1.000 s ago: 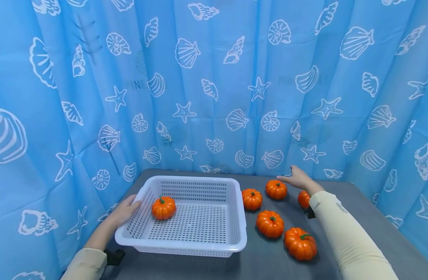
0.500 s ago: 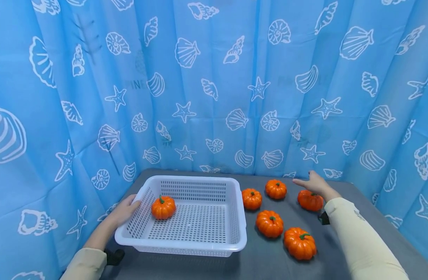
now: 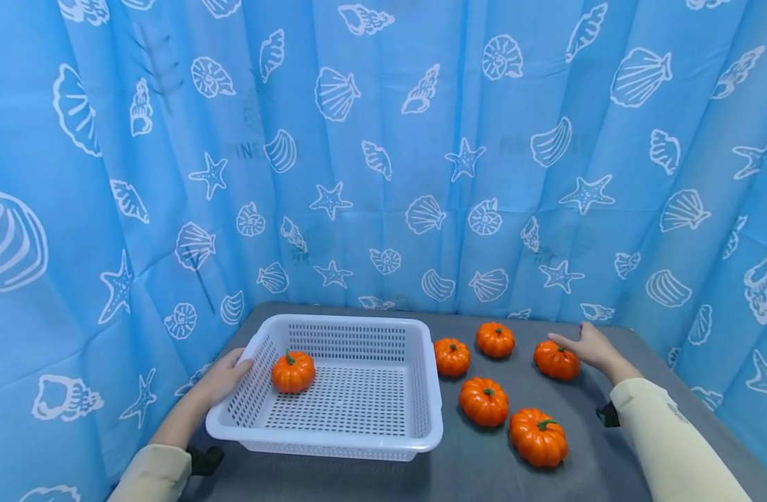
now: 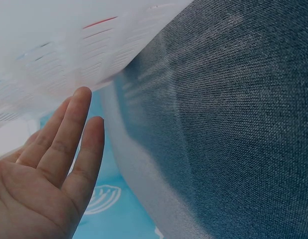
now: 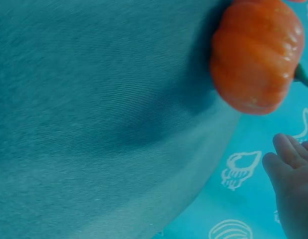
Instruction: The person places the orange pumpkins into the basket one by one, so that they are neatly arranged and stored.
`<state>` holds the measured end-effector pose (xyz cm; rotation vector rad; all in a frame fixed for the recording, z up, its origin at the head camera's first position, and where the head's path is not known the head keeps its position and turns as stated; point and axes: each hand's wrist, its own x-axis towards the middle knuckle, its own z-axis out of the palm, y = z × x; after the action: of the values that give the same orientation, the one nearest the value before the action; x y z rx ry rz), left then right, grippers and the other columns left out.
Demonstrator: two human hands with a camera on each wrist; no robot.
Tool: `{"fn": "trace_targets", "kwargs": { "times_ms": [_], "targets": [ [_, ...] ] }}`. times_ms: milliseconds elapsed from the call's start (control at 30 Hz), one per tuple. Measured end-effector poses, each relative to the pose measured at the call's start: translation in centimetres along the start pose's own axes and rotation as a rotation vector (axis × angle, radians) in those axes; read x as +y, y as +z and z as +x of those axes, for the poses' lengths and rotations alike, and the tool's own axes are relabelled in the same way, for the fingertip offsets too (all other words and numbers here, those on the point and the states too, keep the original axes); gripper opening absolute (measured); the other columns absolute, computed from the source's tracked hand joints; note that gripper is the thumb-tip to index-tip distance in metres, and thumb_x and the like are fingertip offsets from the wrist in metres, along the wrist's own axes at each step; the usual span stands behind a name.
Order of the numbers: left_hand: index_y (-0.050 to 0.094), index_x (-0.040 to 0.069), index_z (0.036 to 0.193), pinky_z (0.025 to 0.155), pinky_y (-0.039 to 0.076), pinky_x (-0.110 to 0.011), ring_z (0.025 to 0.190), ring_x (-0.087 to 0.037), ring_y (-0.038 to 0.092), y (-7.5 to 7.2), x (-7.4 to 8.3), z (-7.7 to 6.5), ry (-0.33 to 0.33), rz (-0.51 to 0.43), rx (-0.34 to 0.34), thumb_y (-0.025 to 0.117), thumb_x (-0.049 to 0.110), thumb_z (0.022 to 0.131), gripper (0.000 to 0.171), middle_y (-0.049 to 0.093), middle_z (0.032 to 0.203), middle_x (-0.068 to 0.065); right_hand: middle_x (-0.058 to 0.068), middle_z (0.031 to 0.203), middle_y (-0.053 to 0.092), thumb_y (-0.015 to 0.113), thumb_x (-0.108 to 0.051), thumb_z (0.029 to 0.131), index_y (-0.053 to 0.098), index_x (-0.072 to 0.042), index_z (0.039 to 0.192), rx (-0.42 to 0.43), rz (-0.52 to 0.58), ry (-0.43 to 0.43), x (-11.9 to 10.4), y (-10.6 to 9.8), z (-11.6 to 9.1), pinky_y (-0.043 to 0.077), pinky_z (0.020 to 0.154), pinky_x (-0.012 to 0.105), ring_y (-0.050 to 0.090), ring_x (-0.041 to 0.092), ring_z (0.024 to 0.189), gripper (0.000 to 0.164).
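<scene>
My left hand (image 3: 223, 376) holds the left rim of a white plastic basket (image 3: 333, 444), thumb over the edge. In the left wrist view its fingers (image 4: 62, 144) lie fairly straight along the basket's outer wall (image 4: 89, 45). One orange pumpkin (image 3: 293, 372) with a green stem sits inside, towards the left. My right hand (image 3: 593, 346) is just right of another pumpkin (image 3: 556, 360) on the table's right side. Its fingers are spread and hold nothing. In the right wrist view a gap shows between the right hand (image 5: 296, 184) and the pumpkin (image 5: 258, 57).
Between the basket and my right hand stand several more pumpkins: a left one (image 3: 451, 358), a back one (image 3: 495, 339), a middle one (image 3: 484, 402) and a front one (image 3: 537, 438). A blue shell-patterned curtain (image 3: 383, 174) hangs behind the grey table (image 3: 465, 467).
My right hand has moved right, from above the gap by the back pumpkin to beside the rightmost pumpkin, uncovering it. The left hand, basket and pumpkins have stayed put.
</scene>
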<state>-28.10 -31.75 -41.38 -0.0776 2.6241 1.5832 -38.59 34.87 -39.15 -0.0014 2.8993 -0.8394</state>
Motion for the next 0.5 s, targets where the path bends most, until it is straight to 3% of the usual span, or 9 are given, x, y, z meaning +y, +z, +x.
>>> {"fn": "trace_targets", "kwargs": {
  "times_ms": [500],
  "targets": [
    [0.021, 0.009, 0.145, 0.062, 0.059, -0.044, 0.081, -0.030, 0.071, 0.0, -0.2, 0.1, 0.000, 0.013, 0.003, 0.040, 0.036, 0.101, 0.055, 0.062, 0.114, -0.022, 0.050, 0.137, 0.013, 0.050, -0.064, 0.086, 0.003, 0.027, 0.136, 0.005, -0.013, 0.009, 1.4, 1.4, -0.4, 0.027, 0.104, 0.066, 0.023, 0.060, 0.125, 0.114]
  ]
}}
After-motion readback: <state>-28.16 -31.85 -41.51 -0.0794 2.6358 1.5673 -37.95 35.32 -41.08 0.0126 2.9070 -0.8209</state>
